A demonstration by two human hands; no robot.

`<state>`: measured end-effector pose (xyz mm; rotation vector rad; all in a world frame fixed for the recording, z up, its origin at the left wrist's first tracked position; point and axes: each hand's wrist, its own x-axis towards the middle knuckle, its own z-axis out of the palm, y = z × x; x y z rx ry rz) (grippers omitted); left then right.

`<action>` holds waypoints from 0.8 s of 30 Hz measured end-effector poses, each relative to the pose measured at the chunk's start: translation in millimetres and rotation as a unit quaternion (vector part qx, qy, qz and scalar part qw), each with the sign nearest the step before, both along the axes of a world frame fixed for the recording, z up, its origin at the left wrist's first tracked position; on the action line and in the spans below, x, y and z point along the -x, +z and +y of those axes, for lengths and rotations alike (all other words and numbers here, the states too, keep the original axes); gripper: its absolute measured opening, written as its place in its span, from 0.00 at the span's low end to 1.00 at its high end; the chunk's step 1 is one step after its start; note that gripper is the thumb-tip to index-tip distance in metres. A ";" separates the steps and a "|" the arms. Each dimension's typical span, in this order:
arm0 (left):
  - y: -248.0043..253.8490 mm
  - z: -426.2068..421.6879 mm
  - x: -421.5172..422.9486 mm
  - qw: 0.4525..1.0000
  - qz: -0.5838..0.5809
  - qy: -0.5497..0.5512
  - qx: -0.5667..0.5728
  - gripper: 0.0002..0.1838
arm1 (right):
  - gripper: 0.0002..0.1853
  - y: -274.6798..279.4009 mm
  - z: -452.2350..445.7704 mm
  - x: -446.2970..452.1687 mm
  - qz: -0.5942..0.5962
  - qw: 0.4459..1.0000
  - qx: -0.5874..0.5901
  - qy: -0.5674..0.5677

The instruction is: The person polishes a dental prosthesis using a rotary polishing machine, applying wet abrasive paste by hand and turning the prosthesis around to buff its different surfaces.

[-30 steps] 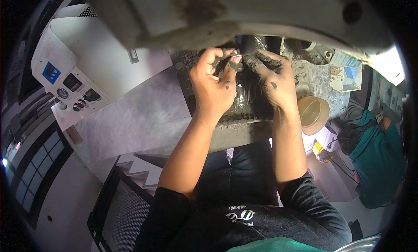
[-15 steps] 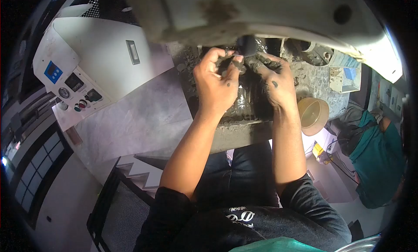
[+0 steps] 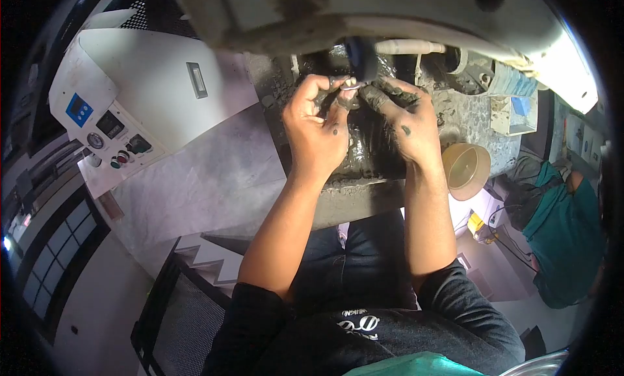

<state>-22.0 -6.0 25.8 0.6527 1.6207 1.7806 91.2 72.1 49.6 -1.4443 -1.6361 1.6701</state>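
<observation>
Fingers [image 3: 314, 83] of the mud-smeared left hand [image 3: 316, 130] pinched a small, shiny, pale piece [image 3: 350, 87] beside a dark wheel [image 3: 362, 59]; the mud-coated right hand [image 3: 411, 121] was curled nearby (whether its fingers held anything, I couldn't tell).

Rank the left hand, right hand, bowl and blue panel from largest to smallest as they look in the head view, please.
1. Left hand and right hand: too alike to rank apart
2. Bowl
3. Blue panel, clearly smallest
</observation>
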 end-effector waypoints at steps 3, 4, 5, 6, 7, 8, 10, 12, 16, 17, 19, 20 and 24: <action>-0.9 4.5 1.7 0.999 0.024 0.005 0.036 0.06 | 0.15 -8.5 4.6 -1.2 0.013 1.000 0.005 -0.008; -0.4 5.8 2.2 0.999 0.025 0.005 0.035 0.06 | 0.15 -11.6 5.6 -1.4 0.025 0.999 0.018 -0.008; 0.3 7.1 2.4 0.999 0.011 0.005 0.040 0.06 | 0.15 -13.0 5.2 -1.9 0.025 0.999 0.018 -0.008; 0.7 8.2 2.3 0.999 -0.002 0.005 0.044 0.06 | 0.15 -13.2 5.1 -1.3 0.018 0.999 0.024 -0.027; 0.6 9.0 2.1 0.999 -0.001 0.005 0.044 0.06 | 0.15 -13.4 5.1 -0.5 0.012 0.998 0.031 -0.046; 0.4 9.3 2.0 0.998 -0.004 -0.002 0.066 0.07 | 0.15 -13.4 5.8 0.1 0.013 0.998 0.031 -0.046; -0.6 7.9 2.5 0.996 -0.006 -0.008 0.091 0.07 | 0.15 -11.9 7.0 0.3 0.072 0.995 0.059 -0.035; -3.9 8.2 1.9 0.997 -0.017 0.004 0.070 0.07 | 0.15 -7.7 5.9 0.8 0.044 0.998 0.028 -0.029; 1.9 7.5 -2.5 0.996 -0.081 0.025 0.035 0.07 | 0.15 -8.6 7.5 -2.8 0.041 0.999 0.005 -0.008; 2.9 7.0 -0.8 0.996 -0.048 0.010 0.075 0.07 | 0.15 -9.6 6.7 -3.3 0.042 0.999 0.007 -0.007; -2.1 4.8 -0.9 0.996 -0.040 0.010 0.078 0.07 | 0.14 -13.1 6.1 -6.0 0.007 1.000 -0.013 -0.018; -5.9 4.5 -1.4 0.996 -0.033 0.010 0.081 0.07 | 0.14 -13.8 7.1 -6.5 -0.010 0.999 -0.024 -0.023; 10.4 -19.2 -9.1 0.990 -0.136 -0.015 -0.019 0.07 | 0.12 34.3 -6.6 -9.6 -0.006 0.999 -0.028 0.040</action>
